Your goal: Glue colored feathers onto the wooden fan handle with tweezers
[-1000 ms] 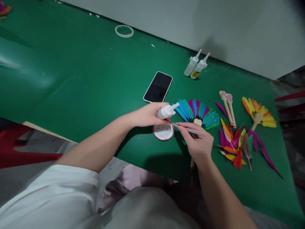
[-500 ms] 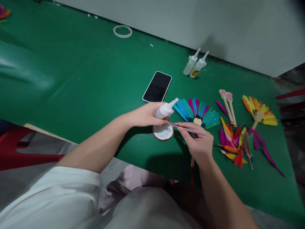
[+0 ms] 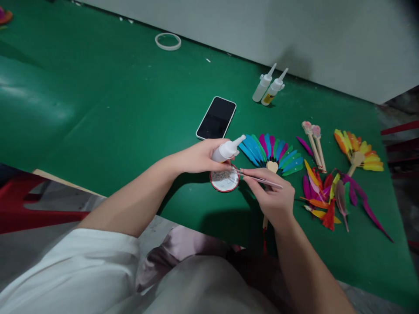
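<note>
My left hand (image 3: pixel 206 155) is wrapped round a white glue bottle (image 3: pixel 225 151), its nozzle tilted up to the right. Pinched in my right hand (image 3: pixel 273 192) is a pair of tweezers (image 3: pixel 260 179), with the tips over a small round white dish (image 3: pixel 225 184) with a red rim. Tiny silvery bits lie in the dish, too small to name. Just beyond my right hand spreads a feather fan (image 3: pixel 278 150) in blue, green and purple, with a heart-shaped wooden piece (image 3: pixel 272 167) at its base. My right hand hides part of the fan's handle.
A phone (image 3: pixel 216 117) lies past my left hand. Two more glue bottles (image 3: pixel 269 89) stand near the wall. To the right are loose feathers (image 3: pixel 321 196), two wooden sticks (image 3: pixel 316 144) and a yellow-orange fan (image 3: pixel 360 152). A tape ring (image 3: pixel 168 42) lies at the back.
The tweezer tips have shifted slightly downward over the dish. My left hand keeps its hold on the glue bottle, almost unmoved.
</note>
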{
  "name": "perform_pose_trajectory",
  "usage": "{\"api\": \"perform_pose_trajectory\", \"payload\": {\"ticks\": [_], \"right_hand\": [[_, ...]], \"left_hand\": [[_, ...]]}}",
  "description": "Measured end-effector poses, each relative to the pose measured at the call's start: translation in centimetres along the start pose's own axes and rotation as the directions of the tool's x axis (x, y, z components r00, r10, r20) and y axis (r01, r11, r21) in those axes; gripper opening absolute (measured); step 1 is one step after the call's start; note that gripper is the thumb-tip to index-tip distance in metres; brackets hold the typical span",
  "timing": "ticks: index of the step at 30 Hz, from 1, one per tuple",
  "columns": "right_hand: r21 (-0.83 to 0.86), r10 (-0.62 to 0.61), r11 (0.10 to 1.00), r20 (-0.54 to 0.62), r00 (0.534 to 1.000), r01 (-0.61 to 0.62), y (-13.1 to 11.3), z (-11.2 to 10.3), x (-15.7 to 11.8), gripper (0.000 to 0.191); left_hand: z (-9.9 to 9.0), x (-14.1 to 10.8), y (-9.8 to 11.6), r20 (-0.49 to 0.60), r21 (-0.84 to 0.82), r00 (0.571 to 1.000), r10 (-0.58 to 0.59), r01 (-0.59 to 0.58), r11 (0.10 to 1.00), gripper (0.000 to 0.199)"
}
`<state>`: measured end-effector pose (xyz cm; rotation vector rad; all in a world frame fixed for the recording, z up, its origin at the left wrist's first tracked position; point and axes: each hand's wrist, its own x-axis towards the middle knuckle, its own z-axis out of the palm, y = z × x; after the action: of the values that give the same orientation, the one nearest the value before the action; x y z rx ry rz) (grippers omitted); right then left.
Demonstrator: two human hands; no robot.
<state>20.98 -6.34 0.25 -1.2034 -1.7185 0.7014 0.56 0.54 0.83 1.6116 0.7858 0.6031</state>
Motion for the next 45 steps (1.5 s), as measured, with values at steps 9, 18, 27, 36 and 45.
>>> {"api": "perform_pose_trajectory", "payload": {"ticks": [9, 18, 27, 36, 45], "right_hand": [[-0.005, 0.039, 0.999, -0.166, 0.985, -0.040, 0.5, -0.2, 0.0, 0.012], [-0.008, 0.059, 0.998, -0.174, 0.983, -0.061, 0.6, -0.1, 0.0, 0.010], [-0.002, 0.052, 0.999, -0.167, 0.984, -0.053, 0.6, 0.0, 0.0, 0.012], [0.007, 0.078, 0.997, -0.167, 0.983, -0.078, 0.7, 0.0, 0.0, 0.011], [-0.030, 0.050, 0.998, -0.048, 0.998, -0.051, 0.7, 1.1, 0.2, 0.010]], "left_hand": [[-0.4, -0.1, -0.1, 0.033, 0.186, 0.999, -0.026, 0.020, 0.982, 0.029], [-0.3, -0.2, -0.1, 0.011, 0.164, 1.000, 0.000, -0.002, 0.987, 0.031], [-0.4, -0.3, 0.1, 0.059, 0.223, 0.997, -0.052, 0.037, 0.974, 0.025], [-0.7, -0.4, 0.4, 0.044, 0.168, 0.999, -0.025, 0.017, 0.986, 0.022], [-0.7, -0.4, 0.1, -0.102, -0.035, 0.994, 0.038, -0.041, 0.999, 0.028]]}}
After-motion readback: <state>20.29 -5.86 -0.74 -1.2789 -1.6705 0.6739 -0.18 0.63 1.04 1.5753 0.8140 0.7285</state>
